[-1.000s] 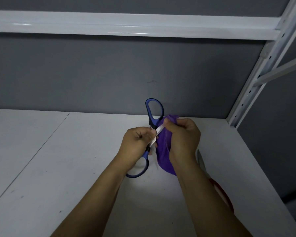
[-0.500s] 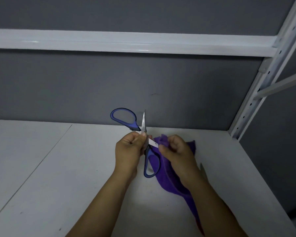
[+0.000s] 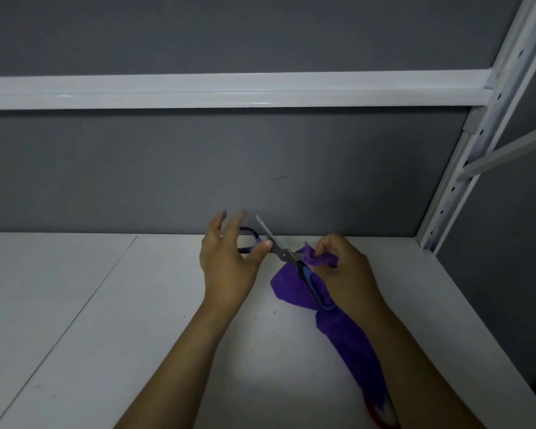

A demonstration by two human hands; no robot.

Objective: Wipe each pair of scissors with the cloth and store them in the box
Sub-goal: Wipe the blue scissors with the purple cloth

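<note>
Grip of left hand [image 3: 226,261] has been opened off the blue scissors [image 3: 283,252], thumb only touching blade; purple cloth [image 3: 290,289] is pinched at pivot by right hand [image 3: 345,274]; wiping judged unfinished.

Left grip [image 3: 229,258] fingers spread, right grip [image 3: 344,269] curled, seemingly pinching cloth [image 3: 287,287]

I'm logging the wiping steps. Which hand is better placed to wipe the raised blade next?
Probably right. The right hand pinches the purple cloth beside the pivot of the scissors; the left hand is open, holds no cloth, thumb on the blade.
</note>
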